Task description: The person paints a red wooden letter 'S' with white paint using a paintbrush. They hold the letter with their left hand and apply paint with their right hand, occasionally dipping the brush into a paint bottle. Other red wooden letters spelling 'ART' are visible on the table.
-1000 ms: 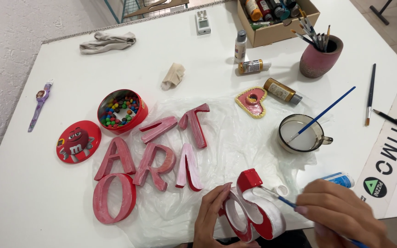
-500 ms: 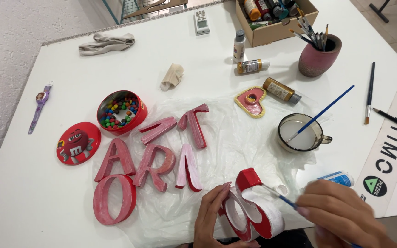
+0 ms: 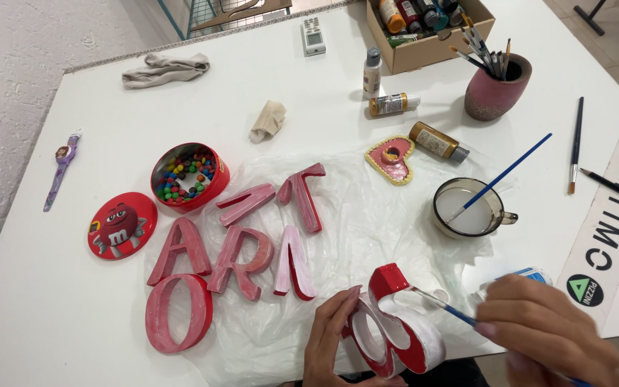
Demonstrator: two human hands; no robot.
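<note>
Head view: left hand [image 3: 338, 333] grips red letter [image 3: 395, 322]; right hand [image 3: 546, 333] pinches paintbrush [image 3: 447, 309] against it.

head view, steeply down, near table [image 3: 94, 100]

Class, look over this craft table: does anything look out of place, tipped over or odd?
Two paint bottles lie on their sides: a yellow one and a gold one beside the heart-shaped dish. An open tin of coloured sweets sits among the painting things.

Brush-holding right hand [image 3: 539, 330] at red letter [image 3: 395, 322]
</note>
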